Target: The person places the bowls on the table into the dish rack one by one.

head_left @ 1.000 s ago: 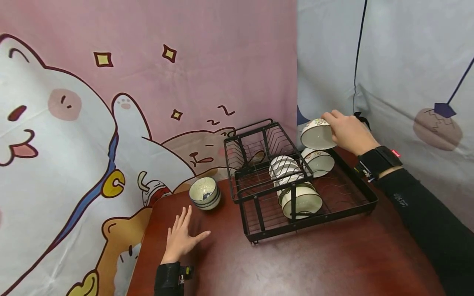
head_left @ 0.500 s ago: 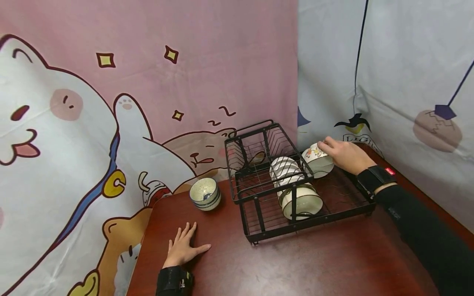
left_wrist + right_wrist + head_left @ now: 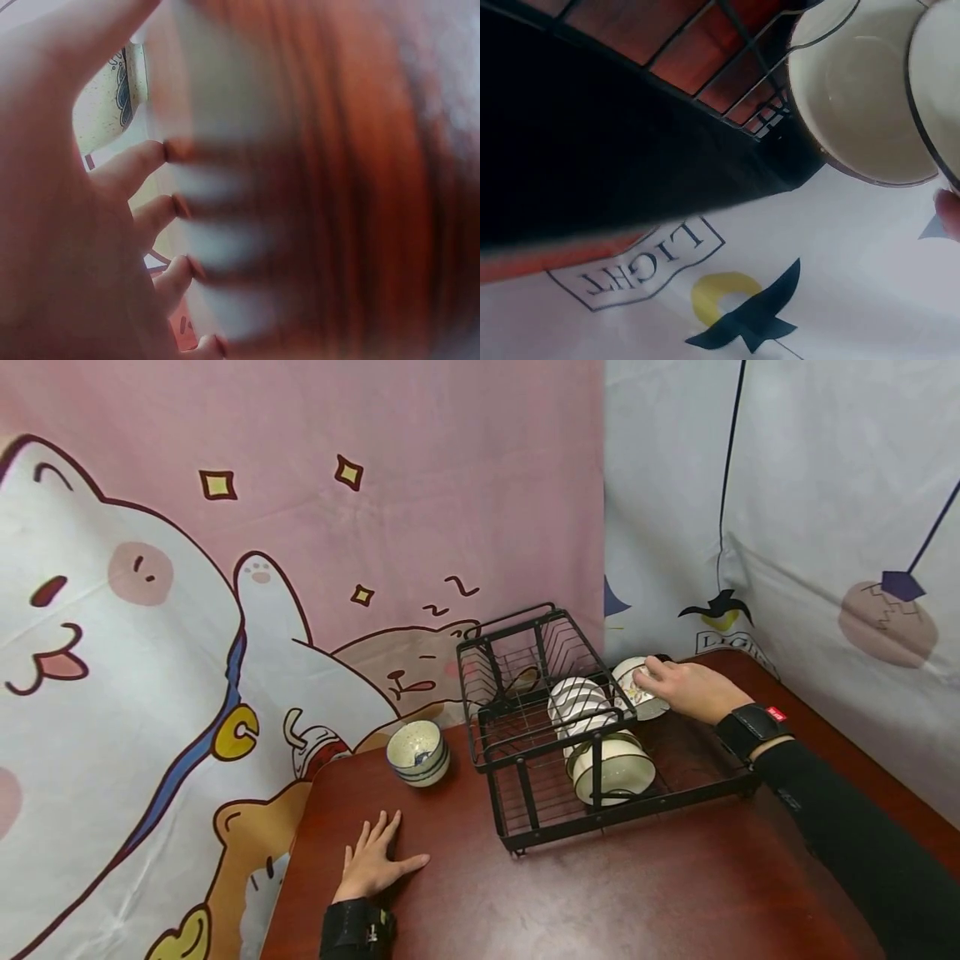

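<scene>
In the head view my right hand [image 3: 686,687] grips the rim of a white flower-patterned bowl [image 3: 634,683] low in the right part of the black dish rack [image 3: 553,832]. The right wrist view shows the gripped bowl [image 3: 939,82] at its right edge, overlapping a second white bowl [image 3: 862,97] that stands on its side in the rack. One of my right fingertips [image 3: 949,213] shows at the gripped bowl's rim. My left hand [image 3: 371,864] rests on the brown table with fingers spread, holding nothing. Close by stand stacked speckled, blue-rimmed bowls [image 3: 417,748].
Several white dishes [image 3: 581,706] stand in a row in the rack, behind a cream bowl [image 3: 613,772] tilted on its side. The rack's raised upper basket [image 3: 495,766] covers its left part. A printed cloth [image 3: 487,485] hangs behind the table [image 3: 600,893].
My right hand has lowered the flower-patterned bowl from above the rack down beside the other bowl, moving slightly left. My left hand has come down onto the table.
</scene>
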Demonstrator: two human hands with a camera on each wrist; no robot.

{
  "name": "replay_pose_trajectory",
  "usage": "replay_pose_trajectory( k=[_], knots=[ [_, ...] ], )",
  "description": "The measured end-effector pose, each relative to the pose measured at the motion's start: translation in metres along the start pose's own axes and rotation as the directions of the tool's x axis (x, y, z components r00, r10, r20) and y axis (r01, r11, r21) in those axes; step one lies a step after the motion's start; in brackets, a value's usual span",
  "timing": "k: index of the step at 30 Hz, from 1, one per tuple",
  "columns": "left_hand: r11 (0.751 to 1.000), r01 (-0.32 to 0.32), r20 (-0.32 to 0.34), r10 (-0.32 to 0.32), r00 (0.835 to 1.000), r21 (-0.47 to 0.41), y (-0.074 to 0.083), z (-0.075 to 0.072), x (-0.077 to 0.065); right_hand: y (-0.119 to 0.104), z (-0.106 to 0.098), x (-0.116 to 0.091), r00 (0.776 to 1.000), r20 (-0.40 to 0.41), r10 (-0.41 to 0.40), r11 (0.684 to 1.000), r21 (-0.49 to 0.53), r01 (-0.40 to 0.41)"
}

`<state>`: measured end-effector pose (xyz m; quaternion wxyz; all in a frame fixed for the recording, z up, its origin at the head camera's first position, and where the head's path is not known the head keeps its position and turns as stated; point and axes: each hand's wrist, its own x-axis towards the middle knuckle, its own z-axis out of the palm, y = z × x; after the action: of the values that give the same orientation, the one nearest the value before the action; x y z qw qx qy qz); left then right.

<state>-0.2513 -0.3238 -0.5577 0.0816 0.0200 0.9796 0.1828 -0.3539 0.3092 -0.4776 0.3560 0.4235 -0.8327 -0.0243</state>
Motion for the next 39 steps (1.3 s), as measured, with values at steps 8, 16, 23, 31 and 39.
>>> replay_pose_trajectory(
  k=[8, 16, 23, 31, 39],
  knots=[
    [0.999, 0.031, 0.025, -0.031, 0.999, 0.027, 0.004, -0.002, 0.0, -0.003, 0.004, 0.0, 0.983, 0.184, 0.006, 0.999, -0.038, 0.001],
    [1.0, 0.021, 0.019, -0.02, 1.0, -0.006, 0.002, -0.001, 0.0, 0.0, 0.005, 0.005, 0.952, 0.299, 0.064, 0.998, -0.038, -0.055],
    [0.997, -0.019, -0.025, 0.017, 1.0, -0.07, -0.008, 0.007, 0.003, -0.001, 0.009, 0.005, 0.952, 0.296, 0.074, 0.997, -0.046, -0.063],
    [0.998, -0.005, -0.012, 0.004, 1.0, -0.068, -0.019, 0.015, 0.011, -0.002, 0.013, -0.002, 0.92, 0.381, 0.091, 0.995, -0.06, -0.073],
    [0.997, 0.003, -0.017, -0.004, 1.0, -0.075, -0.019, 0.014, 0.011, 0.001, -0.001, 0.003, 0.945, 0.283, 0.164, 0.986, -0.025, -0.163]
  ],
)
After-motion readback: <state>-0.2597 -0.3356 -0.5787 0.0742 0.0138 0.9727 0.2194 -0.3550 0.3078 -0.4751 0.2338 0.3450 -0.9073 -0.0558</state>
